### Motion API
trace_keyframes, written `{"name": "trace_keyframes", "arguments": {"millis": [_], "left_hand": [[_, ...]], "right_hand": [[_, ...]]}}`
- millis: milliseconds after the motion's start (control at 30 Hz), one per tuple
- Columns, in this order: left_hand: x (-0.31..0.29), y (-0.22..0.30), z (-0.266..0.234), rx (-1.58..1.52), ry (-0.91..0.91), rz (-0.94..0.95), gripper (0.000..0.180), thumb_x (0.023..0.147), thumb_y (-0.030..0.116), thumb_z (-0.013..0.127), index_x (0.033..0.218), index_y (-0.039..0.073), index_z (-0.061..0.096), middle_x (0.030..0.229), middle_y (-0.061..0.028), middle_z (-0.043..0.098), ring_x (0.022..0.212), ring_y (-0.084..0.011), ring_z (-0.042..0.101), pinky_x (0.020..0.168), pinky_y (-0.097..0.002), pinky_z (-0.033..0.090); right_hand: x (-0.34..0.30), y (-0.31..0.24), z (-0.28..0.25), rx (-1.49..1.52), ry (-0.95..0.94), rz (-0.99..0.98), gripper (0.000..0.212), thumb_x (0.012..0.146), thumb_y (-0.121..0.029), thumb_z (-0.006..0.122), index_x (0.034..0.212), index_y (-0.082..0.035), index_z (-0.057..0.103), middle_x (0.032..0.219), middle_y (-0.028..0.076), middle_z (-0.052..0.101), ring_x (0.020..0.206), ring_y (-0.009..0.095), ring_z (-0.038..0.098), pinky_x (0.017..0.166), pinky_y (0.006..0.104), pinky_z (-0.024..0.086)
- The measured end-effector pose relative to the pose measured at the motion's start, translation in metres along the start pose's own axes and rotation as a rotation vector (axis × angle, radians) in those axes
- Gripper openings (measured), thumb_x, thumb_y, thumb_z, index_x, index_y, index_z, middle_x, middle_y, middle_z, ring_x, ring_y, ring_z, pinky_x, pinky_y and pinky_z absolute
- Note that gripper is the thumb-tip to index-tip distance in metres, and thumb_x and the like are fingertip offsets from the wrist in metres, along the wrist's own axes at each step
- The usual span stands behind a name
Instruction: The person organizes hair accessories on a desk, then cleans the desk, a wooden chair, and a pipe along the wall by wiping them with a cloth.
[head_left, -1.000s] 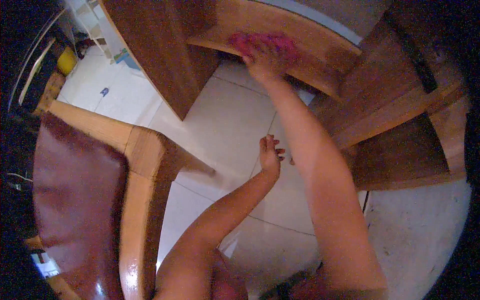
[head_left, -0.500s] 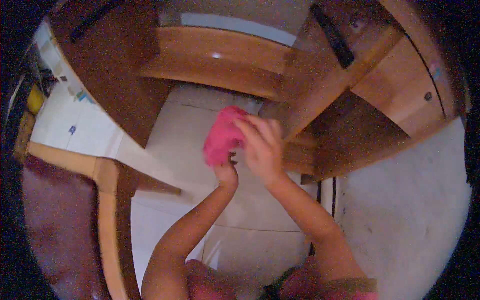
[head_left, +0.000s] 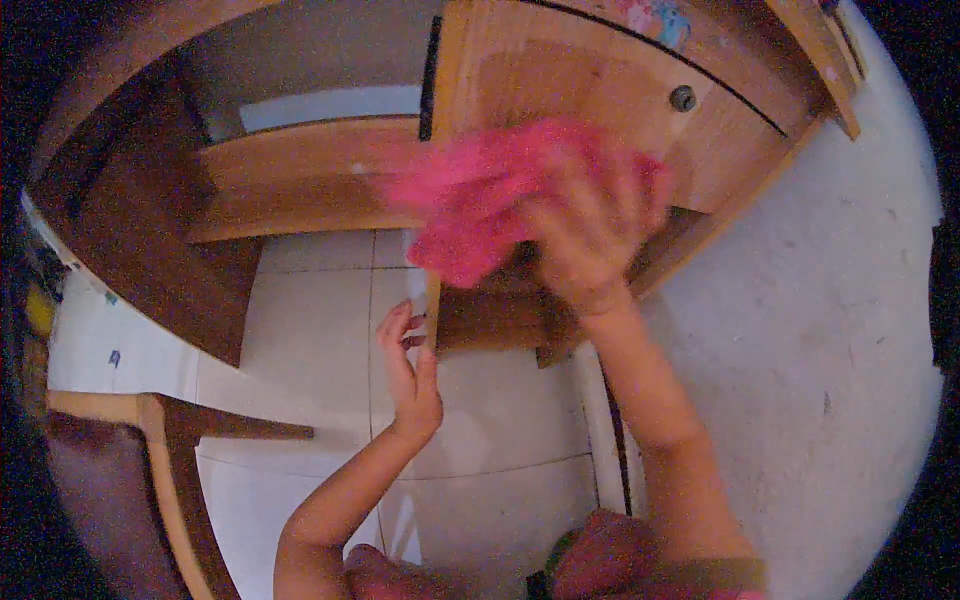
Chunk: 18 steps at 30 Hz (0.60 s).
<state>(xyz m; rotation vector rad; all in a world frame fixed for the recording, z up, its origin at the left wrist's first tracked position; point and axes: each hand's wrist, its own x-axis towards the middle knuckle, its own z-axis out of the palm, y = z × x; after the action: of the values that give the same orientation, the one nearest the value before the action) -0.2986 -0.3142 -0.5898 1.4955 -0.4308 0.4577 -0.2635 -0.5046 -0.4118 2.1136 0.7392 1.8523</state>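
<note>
A pink cloth (head_left: 480, 190), smeared by motion, spreads out from under my right hand (head_left: 590, 230). That hand holds it with the fingers bent over it, in front of the light wooden drawer front (head_left: 590, 85) of a desk. Whether the cloth touches the wood, I cannot tell. Lower and to the left, my left hand (head_left: 408, 370) is at the bottom end of an upright wooden panel edge (head_left: 433, 290). Its fingers curl along the left side, with the thumb close to the edge, and they seem to grip it.
A round lock (head_left: 682, 98) sits on the drawer front. Behind is a wooden crosspiece (head_left: 310, 190), with a dark side panel (head_left: 150, 230) at left. A chair with a maroon seat (head_left: 100, 490) stands at lower left. Pale tiles (head_left: 320, 300) cover the floor; a whitish surface (head_left: 780, 330) lies right.
My hands, together on the cloth before, are now apart. The right one has carried the cloth up to the drawer front; the left has let go and reached the panel edge. The view has shifted right.
</note>
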Motion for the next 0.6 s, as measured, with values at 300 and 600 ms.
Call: {"name": "trace_keyframes", "arguments": {"millis": [300, 600], "left_hand": [[0.010, 0.000, 0.019, 0.056, 0.008, 0.000, 0.044, 0.093, 0.020, 0.045, 0.134, 0.004, 0.038, 0.135, -0.0141, 0.039, 0.113, -0.0246, 0.045, 0.088, -0.0351, 0.041], [0.001, -0.001, 0.018, 0.149, -0.085, 0.016, 0.045, 0.087, 0.008, 0.051, 0.131, 0.004, 0.040, 0.134, -0.0157, 0.037, 0.119, -0.0266, 0.042, 0.090, -0.0344, 0.043]], "right_hand": [[-0.002, 0.029, -0.028, -0.113, 0.038, 0.463, 0.041, 0.084, -0.025, 0.051, 0.122, -0.010, 0.056, 0.137, 0.022, 0.044, 0.128, 0.047, 0.035, 0.104, 0.0605, 0.024], [0.049, 0.078, -0.032, -0.089, 0.256, 0.449, 0.032, 0.079, -0.012, 0.055, 0.109, -0.009, 0.061, 0.117, 0.015, 0.051, 0.110, 0.035, 0.045, 0.095, 0.0470, 0.032]]}}
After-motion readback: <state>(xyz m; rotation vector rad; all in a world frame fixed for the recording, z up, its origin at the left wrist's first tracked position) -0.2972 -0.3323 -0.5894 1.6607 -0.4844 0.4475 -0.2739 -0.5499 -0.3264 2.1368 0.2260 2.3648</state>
